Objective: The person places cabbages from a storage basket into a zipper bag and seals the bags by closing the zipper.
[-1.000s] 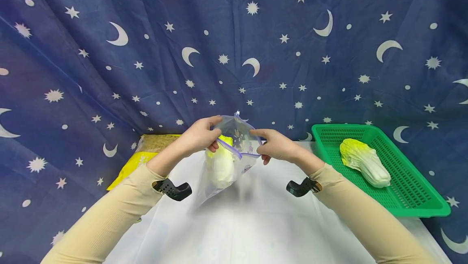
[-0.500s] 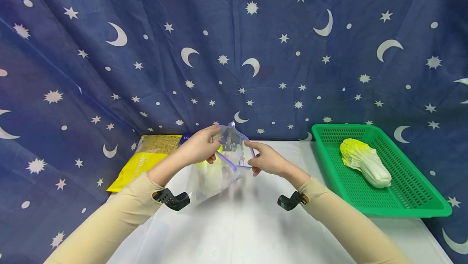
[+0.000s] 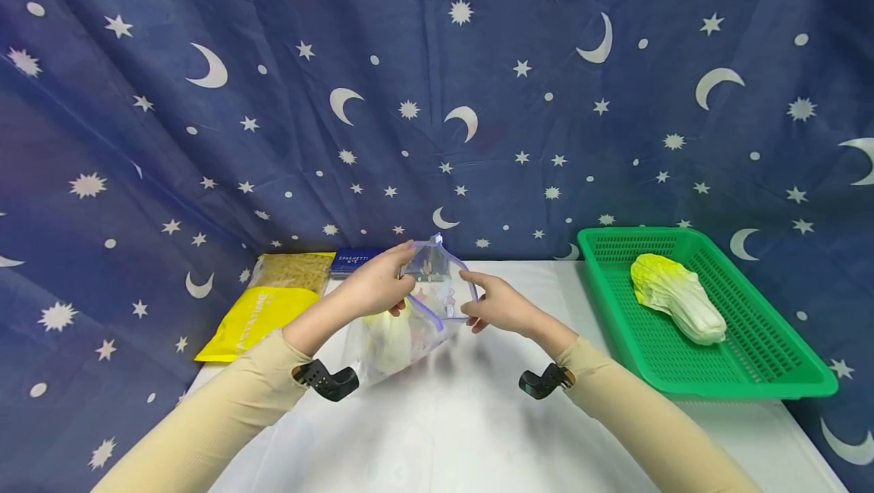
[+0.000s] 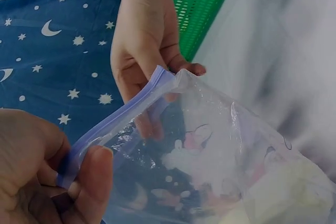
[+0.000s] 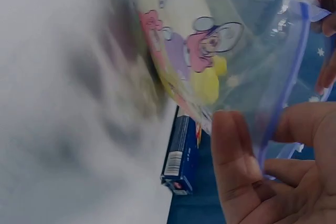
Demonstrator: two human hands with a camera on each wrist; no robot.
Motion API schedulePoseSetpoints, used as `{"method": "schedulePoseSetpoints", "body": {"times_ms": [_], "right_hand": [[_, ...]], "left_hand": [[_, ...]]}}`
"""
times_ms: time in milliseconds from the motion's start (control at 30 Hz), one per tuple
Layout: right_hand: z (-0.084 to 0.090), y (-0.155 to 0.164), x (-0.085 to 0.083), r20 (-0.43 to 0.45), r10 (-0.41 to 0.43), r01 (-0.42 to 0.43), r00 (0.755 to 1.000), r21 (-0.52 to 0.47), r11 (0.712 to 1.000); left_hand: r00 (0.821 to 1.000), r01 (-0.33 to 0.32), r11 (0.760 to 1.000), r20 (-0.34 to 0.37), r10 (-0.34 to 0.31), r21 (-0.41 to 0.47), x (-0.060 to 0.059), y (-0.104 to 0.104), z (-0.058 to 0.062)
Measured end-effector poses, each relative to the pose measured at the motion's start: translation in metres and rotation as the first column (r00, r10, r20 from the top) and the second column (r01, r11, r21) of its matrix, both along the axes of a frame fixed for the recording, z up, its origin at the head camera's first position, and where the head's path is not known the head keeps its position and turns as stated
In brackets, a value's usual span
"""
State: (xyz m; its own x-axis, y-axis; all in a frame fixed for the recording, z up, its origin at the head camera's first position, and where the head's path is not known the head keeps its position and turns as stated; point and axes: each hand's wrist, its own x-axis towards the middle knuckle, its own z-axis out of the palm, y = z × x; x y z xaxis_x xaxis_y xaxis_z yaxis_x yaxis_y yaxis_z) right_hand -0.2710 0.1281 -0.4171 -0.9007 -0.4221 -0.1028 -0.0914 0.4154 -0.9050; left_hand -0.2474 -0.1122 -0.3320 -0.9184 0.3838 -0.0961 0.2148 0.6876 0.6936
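A clear plastic bag [image 3: 425,337] with printed pictures on its film is held up in the middle of the scene, its mouth spread and a pale, yellow-green cabbage [image 3: 385,340] lying inside, to the left. The left hand [image 3: 378,282] pinches the purple zip strip [image 3: 426,314] on the left of the mouth, with thumb and fingers curled over it; the right hand [image 3: 504,305] grips the right side of the rim, thumb outside the film. Whether the bag's bottom touches the white surface [image 3: 444,432] cannot be told.

The film looks thin, limp and rather slick, so it likely folds wherever nothing supports it. The cabbage probably carries most of the weight and pulls the body down. The strip seems the stiffest part, and pinching it at both sides should be the surest hold; the leaves may bruise if squeezed.

At the right, a second cabbage [image 3: 679,302] lies in a green basket [image 3: 744,389]. At the far left are a yellow pasta bag [image 3: 269,315] and a blue spaghetti box [image 3: 350,259].
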Motion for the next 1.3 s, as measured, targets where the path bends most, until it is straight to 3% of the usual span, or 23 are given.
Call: {"method": "schedulePoseSetpoints", "body": {"times_ms": [433, 633, 833, 1033, 1300], "right_hand": [[0.001, 0.021, 0.002, 0.038, 0.028, -0.031, 0.999, 0.079, 0.996], [0.021, 0.047, 0.003, -0.009, 0.023, -0.021, 1.000, 0.154, 0.988], [0.045, 0.098, -0.002, -0.052, -0.004, 0.015, 0.999, 0.211, 0.977], [0.055, 0.162, -0.007, -0.090, -0.100, 0.121, 0.991, 0.267, 0.956], [0.047, 0.243, -0.009, -0.168, -0.188, 0.241, 0.968, 0.398, 0.885]], "left_hand": [[0.999, 0.046, 0.996, -0.010, -0.045, 0.077, 0.006, 0.005, -0.025], [0.992, 0.097, 0.995, -0.081, -0.094, 0.033, 0.005, 0.001, -0.033], [0.982, 0.129, 0.992, -0.136, -0.129, -0.012, 0.003, -0.003, -0.037], [0.974, 0.128, 0.992, -0.186, -0.126, -0.005, 0.002, -0.006, -0.042], [0.979, 0.127, 0.983, -0.180, -0.101, 0.135, 0.001, -0.006, -0.053]]}}
